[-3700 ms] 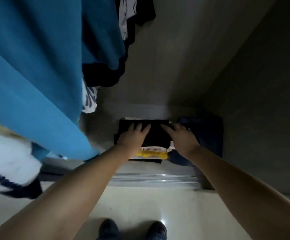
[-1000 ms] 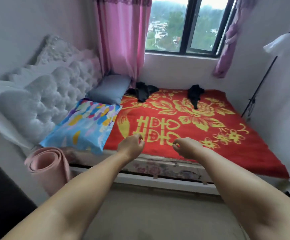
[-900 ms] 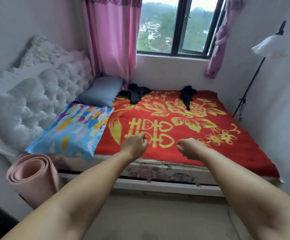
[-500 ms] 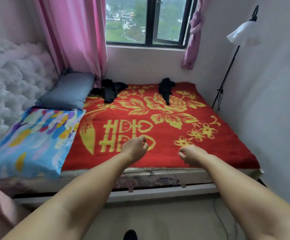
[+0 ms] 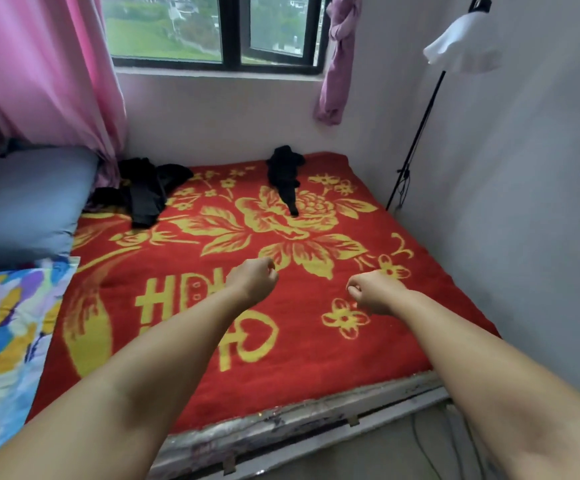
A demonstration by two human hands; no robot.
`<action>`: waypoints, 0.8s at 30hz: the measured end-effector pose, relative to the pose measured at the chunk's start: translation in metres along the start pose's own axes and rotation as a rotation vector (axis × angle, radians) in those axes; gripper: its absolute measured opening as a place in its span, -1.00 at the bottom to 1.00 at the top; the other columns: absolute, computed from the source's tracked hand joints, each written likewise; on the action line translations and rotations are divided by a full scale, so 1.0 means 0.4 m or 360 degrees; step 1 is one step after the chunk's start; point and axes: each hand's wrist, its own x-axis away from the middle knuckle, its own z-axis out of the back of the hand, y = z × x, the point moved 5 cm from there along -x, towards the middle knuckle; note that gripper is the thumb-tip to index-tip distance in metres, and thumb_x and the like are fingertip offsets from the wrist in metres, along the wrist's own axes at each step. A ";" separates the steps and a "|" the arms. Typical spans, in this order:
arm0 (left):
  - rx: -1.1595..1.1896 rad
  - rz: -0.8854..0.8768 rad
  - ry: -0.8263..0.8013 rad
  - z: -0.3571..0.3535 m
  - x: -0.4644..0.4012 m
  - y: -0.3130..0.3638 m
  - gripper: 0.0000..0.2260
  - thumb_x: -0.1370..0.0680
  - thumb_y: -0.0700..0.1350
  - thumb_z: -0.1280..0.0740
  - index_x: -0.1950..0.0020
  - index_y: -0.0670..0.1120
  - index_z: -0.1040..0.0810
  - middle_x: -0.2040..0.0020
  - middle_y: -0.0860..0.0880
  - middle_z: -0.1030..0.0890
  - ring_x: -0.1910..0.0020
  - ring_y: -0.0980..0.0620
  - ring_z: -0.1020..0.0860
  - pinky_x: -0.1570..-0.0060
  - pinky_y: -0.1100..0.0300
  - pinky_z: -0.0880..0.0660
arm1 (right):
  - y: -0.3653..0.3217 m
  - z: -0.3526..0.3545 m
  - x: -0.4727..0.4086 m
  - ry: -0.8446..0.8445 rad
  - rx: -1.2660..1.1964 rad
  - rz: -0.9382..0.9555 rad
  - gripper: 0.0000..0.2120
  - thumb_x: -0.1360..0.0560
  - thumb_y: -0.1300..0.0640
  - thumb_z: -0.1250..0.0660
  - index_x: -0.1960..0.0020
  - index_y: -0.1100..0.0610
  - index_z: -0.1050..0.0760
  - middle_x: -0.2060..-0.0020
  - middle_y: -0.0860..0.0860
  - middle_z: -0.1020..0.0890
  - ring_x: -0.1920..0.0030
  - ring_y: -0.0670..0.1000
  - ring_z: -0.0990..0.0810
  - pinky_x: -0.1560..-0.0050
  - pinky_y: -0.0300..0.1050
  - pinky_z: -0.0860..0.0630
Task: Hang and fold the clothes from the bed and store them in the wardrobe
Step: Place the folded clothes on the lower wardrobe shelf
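Clearly, clothes are left to be dealt with: two dark garments can be seen on the bed (image 5: 402,382), at its far side under the window (image 5: 219,26). A black heap of clothes (image 5: 143,188) is spread beside the grey pillow (image 5: 29,202), and a smaller black garment (image 5: 284,174) is laid apart from it, nearer the middle. Neither is touched yet. The wardrobe is not in view, so what is already stored cannot be judged.

Nothing is held. The left hand (image 5: 255,278) and the right hand (image 5: 373,294) are both carried above the near part of the bed with fingers curled in, well short of the clothes.

The bed is covered by a red blanket (image 5: 191,341) with a yellow flower pattern, lying flat. A colourful pillow (image 5: 1,334) is set at the left edge. A pink curtain (image 5: 39,71) is hung left of the window, a knotted purple one (image 5: 337,64) on the right, and a lamp (image 5: 461,43) is stood against the right-hand wall.
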 end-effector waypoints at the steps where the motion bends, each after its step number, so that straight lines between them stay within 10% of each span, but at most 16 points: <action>1: -0.0018 -0.0020 -0.0041 -0.019 -0.032 0.004 -0.78 -0.61 -0.02 -0.12 -0.11 -0.06 -0.51 0.06 -0.03 -0.62 0.24 -0.03 -0.57 0.32 0.13 -0.46 | 0.010 -0.010 -0.028 -0.0045 0.0026 -0.0011 -0.69 -0.60 0.04 -0.06 -0.17 0.06 -0.54 -0.09 0.04 -0.61 -0.04 0.10 -0.57 0.02 -0.03 -0.53; 17: -0.0119 0.0238 -0.0203 -0.221 -0.645 -0.042 -0.75 -0.61 -0.07 -0.10 -0.16 -0.04 -0.52 0.17 0.02 -0.62 0.35 0.04 -0.50 0.44 0.22 -0.33 | 0.229 -0.137 -0.721 -0.0436 -0.0099 0.0186 -0.65 -0.64 0.05 -0.03 -0.26 0.13 -0.48 -0.15 0.10 -0.58 -0.06 0.13 -0.58 -0.05 0.05 -0.56; 24: -0.0202 0.0225 -0.0362 -0.509 -0.960 -0.030 -0.74 -0.60 -0.08 -0.11 -0.24 -0.03 -0.48 -0.07 -0.02 -0.62 0.04 -0.05 -0.57 0.25 0.16 -0.39 | 0.421 -0.341 -1.081 -0.0472 -0.0304 0.0070 -0.67 -0.62 0.10 -0.04 -0.21 0.14 -0.50 -0.14 0.09 -0.58 -0.13 0.14 -0.54 -0.05 0.02 -0.52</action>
